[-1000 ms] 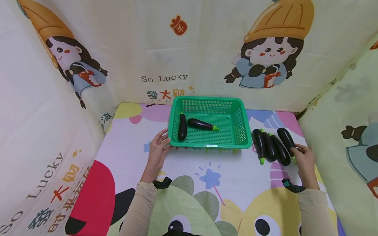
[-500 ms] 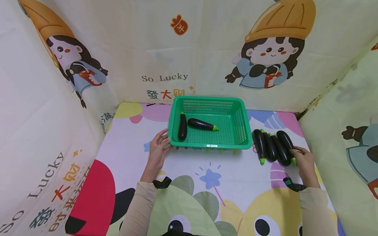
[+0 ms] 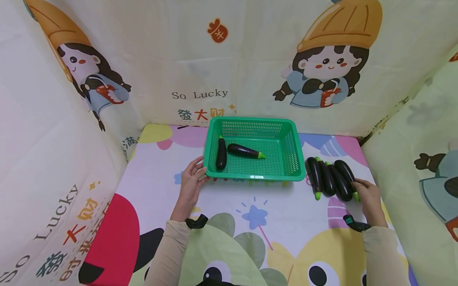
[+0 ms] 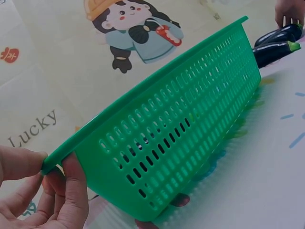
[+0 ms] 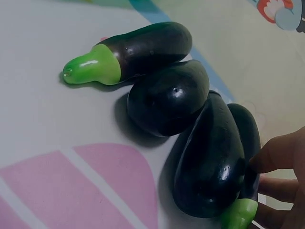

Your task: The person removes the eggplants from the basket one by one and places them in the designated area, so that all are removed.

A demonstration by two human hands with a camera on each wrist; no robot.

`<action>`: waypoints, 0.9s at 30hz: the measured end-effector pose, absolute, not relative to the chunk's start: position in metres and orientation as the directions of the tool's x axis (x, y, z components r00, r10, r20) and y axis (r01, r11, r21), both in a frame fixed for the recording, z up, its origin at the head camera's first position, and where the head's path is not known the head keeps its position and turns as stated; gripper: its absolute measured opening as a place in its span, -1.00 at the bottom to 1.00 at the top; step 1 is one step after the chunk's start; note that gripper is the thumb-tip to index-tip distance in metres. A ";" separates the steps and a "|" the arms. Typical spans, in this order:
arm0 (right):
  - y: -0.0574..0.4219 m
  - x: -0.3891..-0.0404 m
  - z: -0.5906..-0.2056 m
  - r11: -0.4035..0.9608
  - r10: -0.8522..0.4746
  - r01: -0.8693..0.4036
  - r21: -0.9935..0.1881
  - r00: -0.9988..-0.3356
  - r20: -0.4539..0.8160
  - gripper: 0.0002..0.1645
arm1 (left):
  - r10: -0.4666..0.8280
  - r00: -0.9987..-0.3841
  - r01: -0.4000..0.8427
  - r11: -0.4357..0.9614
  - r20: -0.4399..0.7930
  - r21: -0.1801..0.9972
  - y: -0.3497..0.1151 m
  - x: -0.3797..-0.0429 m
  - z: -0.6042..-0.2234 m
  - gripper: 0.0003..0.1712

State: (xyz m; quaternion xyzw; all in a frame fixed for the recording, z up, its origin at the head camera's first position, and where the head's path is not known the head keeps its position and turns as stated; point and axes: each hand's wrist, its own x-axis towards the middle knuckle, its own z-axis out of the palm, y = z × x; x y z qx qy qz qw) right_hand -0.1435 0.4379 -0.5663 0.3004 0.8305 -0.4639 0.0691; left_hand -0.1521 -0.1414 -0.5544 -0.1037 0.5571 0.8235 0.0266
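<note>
A green plastic basket [image 3: 291,174] holds two dark eggplants, one upright along its left wall [image 3: 221,154], the other eggplant [image 3: 242,151] lying crosswise. My left hand [image 3: 192,182] pinches the rim at the basket's near left corner; in the left wrist view the thumb [image 4: 21,162] is over the rim and fingers are below. Right of the basket, several eggplants [image 3: 326,176] lie side by side on the table. My right hand [image 3: 368,198] holds the rightmost eggplant [image 3: 344,169] near its green stem end, thumb and fingers about it in the right wrist view.
The table is covered by a cartoon-print cloth [image 3: 229,222]. Pale printed sheets form a back wall [image 3: 250,79] behind the basket and a right wall [image 3: 397,159] close to the right hand. A left wall [image 3: 71,159] also stands there.
The rightmost eggplant's far end has come down slightly and nearer the neighbouring eggplants, the right hand shifting a little with it. The left hand and basket stay in place.
</note>
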 end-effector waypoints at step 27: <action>0.437 -0.133 -0.570 0.434 0.488 0.521 -0.735 -0.822 -0.294 -0.33 | -0.075 -0.978 -0.152 -0.381 -0.195 0.912 -0.141 -0.152 -0.554 -0.48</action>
